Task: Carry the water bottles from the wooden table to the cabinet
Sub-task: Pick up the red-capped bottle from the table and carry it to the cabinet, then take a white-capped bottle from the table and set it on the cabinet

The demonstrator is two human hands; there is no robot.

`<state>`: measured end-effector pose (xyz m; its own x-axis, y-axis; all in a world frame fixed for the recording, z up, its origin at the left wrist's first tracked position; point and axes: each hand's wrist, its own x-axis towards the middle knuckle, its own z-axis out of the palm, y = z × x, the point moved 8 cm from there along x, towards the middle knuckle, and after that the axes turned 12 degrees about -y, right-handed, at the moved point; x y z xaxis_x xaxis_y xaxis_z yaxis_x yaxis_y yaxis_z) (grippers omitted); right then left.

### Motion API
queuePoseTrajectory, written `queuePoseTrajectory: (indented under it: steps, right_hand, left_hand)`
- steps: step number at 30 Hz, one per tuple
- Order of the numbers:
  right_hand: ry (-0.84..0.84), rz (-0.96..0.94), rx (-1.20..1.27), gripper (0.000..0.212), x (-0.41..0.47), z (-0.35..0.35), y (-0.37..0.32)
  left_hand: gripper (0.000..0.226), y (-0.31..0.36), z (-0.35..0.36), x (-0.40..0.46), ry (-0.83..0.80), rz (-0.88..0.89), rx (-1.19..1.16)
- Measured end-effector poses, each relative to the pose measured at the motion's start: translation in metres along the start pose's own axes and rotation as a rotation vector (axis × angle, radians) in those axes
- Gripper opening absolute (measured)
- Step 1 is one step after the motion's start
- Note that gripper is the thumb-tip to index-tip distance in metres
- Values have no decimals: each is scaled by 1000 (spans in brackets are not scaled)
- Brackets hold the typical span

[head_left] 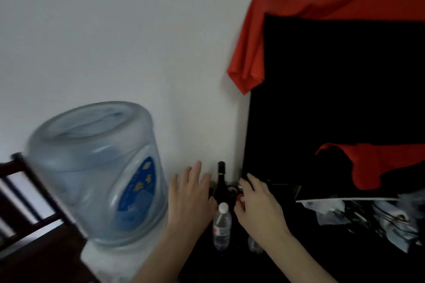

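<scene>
The small water bottle (221, 225) is standing upright on the dark surface (287, 259), between the left hand (192, 193) and right hand (258, 202); both hands' fingers are spreading wide, holding nothing.

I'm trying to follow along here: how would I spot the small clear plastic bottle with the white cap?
Start at the big upturned blue water jug on the left and look right, past the left hand. On the dark surface between both hands stands the small clear plastic bottle with a white cap. Just behind it is a taller dark glass bottle; only the small one is see-through, with a pale label.
</scene>
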<state>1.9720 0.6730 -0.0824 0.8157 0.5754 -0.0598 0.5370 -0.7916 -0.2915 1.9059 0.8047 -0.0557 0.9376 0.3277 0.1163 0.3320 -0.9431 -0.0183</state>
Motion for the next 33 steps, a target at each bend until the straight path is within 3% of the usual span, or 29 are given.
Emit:
queuePoseTrajectory:
  steps: [7,15,22,33]
  right_hand:
    - [275,-462,-42,62,-62,-48,-188]
    - [295,-1000,73,60,-213,-24,-422]
    - [80,-1417,145,61,-350,47,-580]
    - [-188,-1902,-103,78,-562,151,-748]
  left_hand:
    - [61,-132,-100,-145,264,-248,29]
    - [80,-276,-150,-394,359,-716,175]
    - [87,-349,-148,-620,301,-1189,233]
    - [86,-364,-140,-894,150,-1915,222]
